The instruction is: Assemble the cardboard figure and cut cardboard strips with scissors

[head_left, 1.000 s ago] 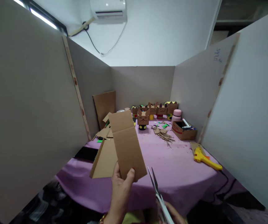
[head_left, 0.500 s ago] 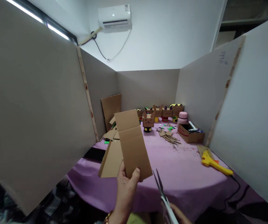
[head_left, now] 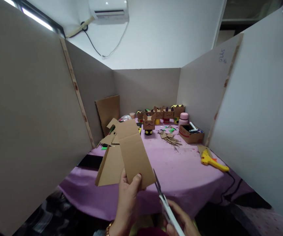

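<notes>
A long cardboard strip (head_left: 134, 152) with crease lines near its far end is pinched in my left hand (head_left: 129, 191), thumb on top near the lower edge. My right hand (head_left: 179, 218) is wrapped round the handles of a pair of scissors (head_left: 164, 200) with pale grips. The blades point up and left, and their tips reach the lower right corner of the strip; whether they touch it I cannot tell. Behind the strip, a larger folded cardboard sheet (head_left: 109, 168) lies on the table to the left.
Cardboard animal figures (head_left: 148, 124) stand at the back of the purple-covered table (head_left: 166, 165). Thin cardboard scraps (head_left: 171, 140) lie in front of them. To the right are a box of pens (head_left: 190, 136), a pink bottle (head_left: 183, 118) and a yellow glue gun (head_left: 212, 161). Partition walls enclose three sides.
The scissors have come up and left to the strip's corner, and their blades have closed somewhat. The right hand shows more. The whole view has shifted, moving the scene leftward.
</notes>
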